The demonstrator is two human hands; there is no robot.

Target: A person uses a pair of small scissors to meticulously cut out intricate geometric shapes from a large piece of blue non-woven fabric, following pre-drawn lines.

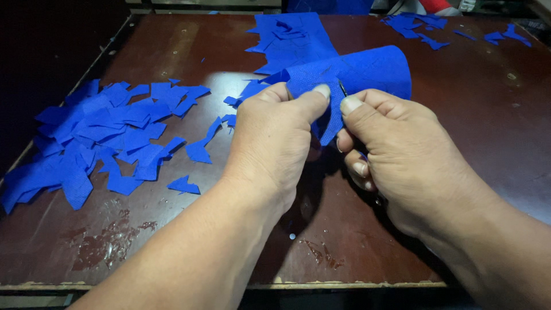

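My left hand (275, 135) pinches the near edge of a curled blue fabric sheet (367, 72) held above the dark brown table (172, 51). My right hand (396, 152) grips a small dark metal cutting tool (342, 88) whose tip shows at the fabric edge, right beside my left thumb. The rest of the tool is hidden inside my right fist. The far part of the sheet rolls upward and away from me.
A heap of blue fabric scraps (97, 138) covers the table's left side. More blue pieces (293, 37) lie behind the sheet, and small offcuts (413, 23) are scattered at the far right. The table's front edge (229, 285) is worn and stained.
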